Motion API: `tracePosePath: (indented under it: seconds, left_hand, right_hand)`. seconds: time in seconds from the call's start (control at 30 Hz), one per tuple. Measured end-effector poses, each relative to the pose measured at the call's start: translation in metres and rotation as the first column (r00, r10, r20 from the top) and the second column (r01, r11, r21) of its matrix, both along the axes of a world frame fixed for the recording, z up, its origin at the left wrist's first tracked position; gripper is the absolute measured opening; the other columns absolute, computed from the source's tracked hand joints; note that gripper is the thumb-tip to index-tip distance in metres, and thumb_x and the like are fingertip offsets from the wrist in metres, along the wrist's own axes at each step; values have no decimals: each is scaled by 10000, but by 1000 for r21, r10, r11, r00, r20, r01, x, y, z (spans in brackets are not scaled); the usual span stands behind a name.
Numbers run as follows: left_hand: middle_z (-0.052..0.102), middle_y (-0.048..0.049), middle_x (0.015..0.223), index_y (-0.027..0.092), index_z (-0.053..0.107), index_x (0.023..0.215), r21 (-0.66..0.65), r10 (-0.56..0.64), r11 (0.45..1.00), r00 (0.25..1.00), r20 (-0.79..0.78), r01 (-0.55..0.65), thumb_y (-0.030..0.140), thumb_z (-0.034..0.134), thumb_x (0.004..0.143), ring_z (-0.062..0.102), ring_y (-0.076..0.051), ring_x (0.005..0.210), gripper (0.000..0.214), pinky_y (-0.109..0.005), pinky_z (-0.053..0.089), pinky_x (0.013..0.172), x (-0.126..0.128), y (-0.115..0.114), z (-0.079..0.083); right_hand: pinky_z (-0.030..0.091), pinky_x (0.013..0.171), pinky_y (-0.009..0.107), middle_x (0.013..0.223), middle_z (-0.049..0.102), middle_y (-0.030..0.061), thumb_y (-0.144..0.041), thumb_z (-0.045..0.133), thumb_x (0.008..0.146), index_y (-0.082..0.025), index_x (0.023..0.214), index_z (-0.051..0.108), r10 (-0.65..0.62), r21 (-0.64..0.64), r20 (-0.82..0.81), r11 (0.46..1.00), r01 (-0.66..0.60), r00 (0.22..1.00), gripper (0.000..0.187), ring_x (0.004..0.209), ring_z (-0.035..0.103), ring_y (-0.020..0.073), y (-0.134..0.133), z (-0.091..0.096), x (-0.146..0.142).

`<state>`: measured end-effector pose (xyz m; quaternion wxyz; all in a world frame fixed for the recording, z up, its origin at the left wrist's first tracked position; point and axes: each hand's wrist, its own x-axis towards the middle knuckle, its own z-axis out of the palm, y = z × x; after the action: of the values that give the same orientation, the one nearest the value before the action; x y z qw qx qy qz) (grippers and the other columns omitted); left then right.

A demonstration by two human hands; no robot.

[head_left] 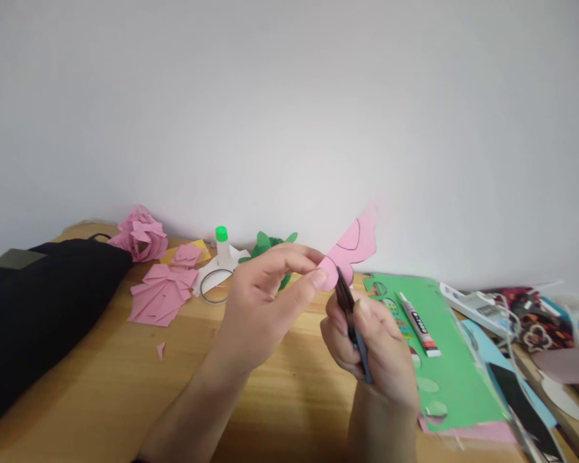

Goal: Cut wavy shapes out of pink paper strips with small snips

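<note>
Between the thumb and fingers of my left hand is a piece of pink paper with dark curved lines drawn on it. It is held up above the table, its free end pointing to the upper right. My right hand grips a pair of dark scissors. The blades point up and meet the lower edge of the paper, close to my left fingertips. How far apart the blades are I cannot make out.
Left on the wooden table lie a black cloth item, folded pink paper, a crumpled pink paper shape and a green-capped glue stick. To the right, a glue tube rests on green paper with cut-out holes, beside mixed clutter.
</note>
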<state>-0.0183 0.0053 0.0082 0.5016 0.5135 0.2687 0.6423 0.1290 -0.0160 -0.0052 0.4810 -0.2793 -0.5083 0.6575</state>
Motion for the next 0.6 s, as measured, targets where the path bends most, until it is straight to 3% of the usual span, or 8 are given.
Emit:
tracePosePath:
  seconds: [0.6]
  left_hand:
    - [738,8,878,229,703,717,34,17,999,998,-56,-15,128,654,853,698,-156,879,176,-300,549,826,-2,-1,2]
  right_hand:
    - [84,324,189,433,280,-113,-526,544,944,-193,739,522,17,-12,-11,1000,-17,1000,392,341,123,54,-2,-1,2]
